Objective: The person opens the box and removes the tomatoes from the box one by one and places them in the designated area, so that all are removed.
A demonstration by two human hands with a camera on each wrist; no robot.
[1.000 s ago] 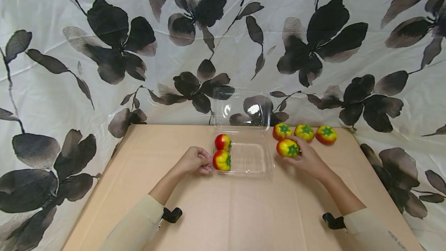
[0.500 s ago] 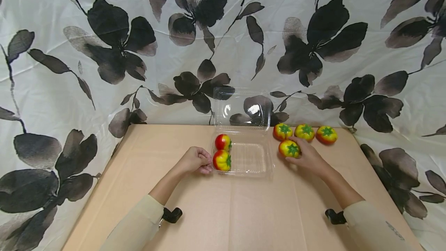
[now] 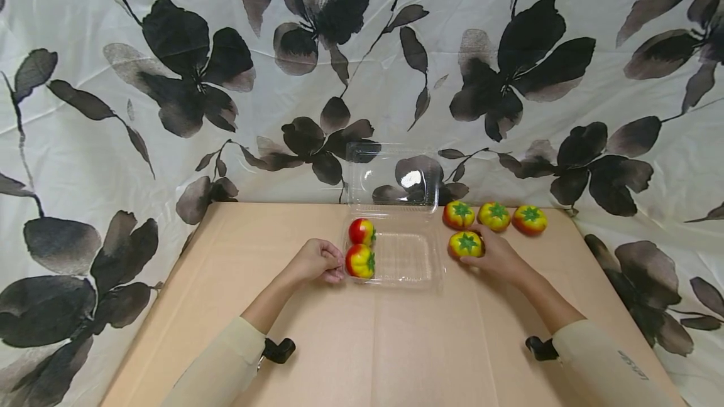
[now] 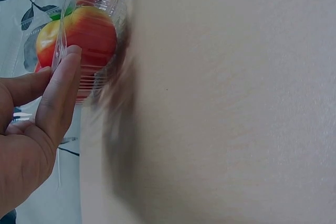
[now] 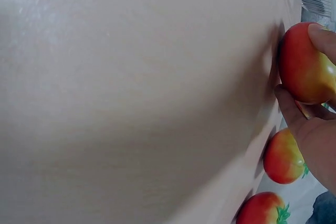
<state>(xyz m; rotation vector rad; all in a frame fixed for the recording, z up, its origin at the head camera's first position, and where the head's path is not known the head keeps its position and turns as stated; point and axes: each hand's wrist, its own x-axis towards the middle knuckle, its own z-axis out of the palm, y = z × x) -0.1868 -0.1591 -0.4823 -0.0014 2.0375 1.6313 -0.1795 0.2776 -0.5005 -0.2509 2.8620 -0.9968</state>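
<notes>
A clear plastic clamshell container lies on the table with its lid raised at the back. Two red-and-yellow tomato-like fruits, one farther and one nearer, sit along its left side. My left hand pinches the container's left rim between thumb and fingers, as the left wrist view shows. To the right of the container, my right hand grips another such fruit, thumb on one side and fingers on the other. The right wrist view shows this held fruit close to the table surface.
Behind my right hand, three more of these fruits, left, middle and right, stand in a row near the table's back edge. A floral cloth hangs behind the tan table.
The fruit in my right hand shifted slightly right, then back left, and its green top turned a little. My left hand and the container stayed put.
</notes>
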